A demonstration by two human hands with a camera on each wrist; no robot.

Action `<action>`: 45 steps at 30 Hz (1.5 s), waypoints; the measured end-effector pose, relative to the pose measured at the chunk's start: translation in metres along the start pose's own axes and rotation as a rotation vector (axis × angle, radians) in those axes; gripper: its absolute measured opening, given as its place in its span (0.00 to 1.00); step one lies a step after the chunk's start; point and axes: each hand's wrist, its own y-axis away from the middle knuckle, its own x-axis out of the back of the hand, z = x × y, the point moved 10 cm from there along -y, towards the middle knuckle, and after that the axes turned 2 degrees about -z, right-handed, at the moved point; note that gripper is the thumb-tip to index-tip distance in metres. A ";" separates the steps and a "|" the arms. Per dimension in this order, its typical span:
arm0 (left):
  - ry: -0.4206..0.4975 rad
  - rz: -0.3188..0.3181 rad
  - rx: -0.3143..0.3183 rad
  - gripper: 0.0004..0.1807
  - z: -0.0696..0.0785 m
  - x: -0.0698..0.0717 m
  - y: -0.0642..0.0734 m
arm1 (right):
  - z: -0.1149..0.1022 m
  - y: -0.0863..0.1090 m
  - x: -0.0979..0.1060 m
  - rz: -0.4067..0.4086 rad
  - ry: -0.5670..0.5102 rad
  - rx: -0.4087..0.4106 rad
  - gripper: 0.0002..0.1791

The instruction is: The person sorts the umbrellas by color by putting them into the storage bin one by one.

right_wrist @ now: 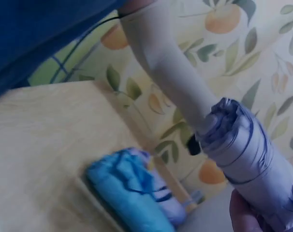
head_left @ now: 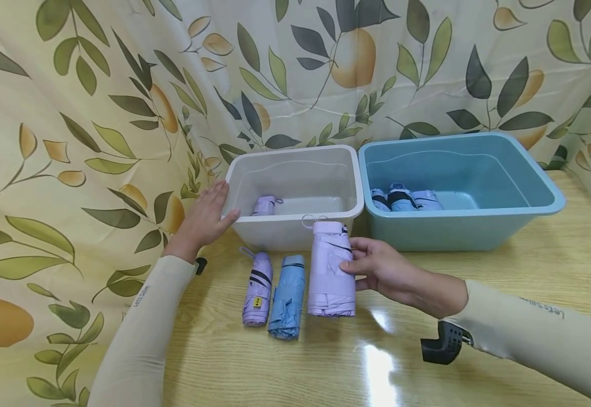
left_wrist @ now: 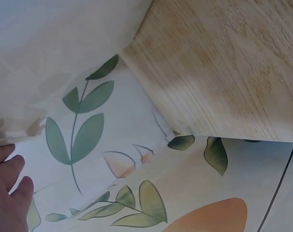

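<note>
My right hand [head_left: 384, 265] grips a folded lavender umbrella [head_left: 330, 277] by its side, upright in front of the white bin [head_left: 295, 226]. In the right wrist view the same umbrella [right_wrist: 255, 154] shows its gathered cloth end, with fingertips around it. My left hand [head_left: 205, 217] rests with spread fingers on the left rim of the white bin. Inside that bin lies one lavender umbrella [head_left: 265, 206]. On the table, left of the held one, a blue folded umbrella [head_left: 287, 299] and a lavender umbrella [head_left: 257, 291] with a yellow tag lie side by side.
A blue bin [head_left: 458, 232] stands right beside the white one, holding several folded umbrellas [head_left: 402, 200] at its left end. Both bins stand against a leaf-and-fruit patterned curtain [head_left: 326, 102] behind the wooden table [head_left: 234, 373]. The curtain also runs along the left side.
</note>
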 end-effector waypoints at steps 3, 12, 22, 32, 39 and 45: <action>0.004 0.002 0.004 0.46 -0.002 0.001 0.000 | -0.016 -0.006 -0.003 -0.013 0.014 0.011 0.33; -0.019 -0.002 0.006 0.46 -0.006 -0.001 -0.003 | -0.060 -0.035 0.001 0.001 0.011 0.041 0.31; -0.018 0.000 -0.009 0.47 -0.004 -0.001 -0.004 | -0.099 -0.082 0.019 0.075 0.049 0.050 0.28; 0.003 0.010 -0.005 0.48 -0.004 -0.005 0.001 | -0.137 -0.149 0.012 0.033 0.097 0.037 0.28; 0.011 0.037 -0.010 0.47 -0.003 -0.002 0.000 | -0.132 -0.189 0.004 0.028 0.086 0.002 0.26; 0.010 0.035 -0.001 0.48 -0.002 -0.002 0.000 | -0.122 -0.214 0.009 0.028 0.132 -0.036 0.27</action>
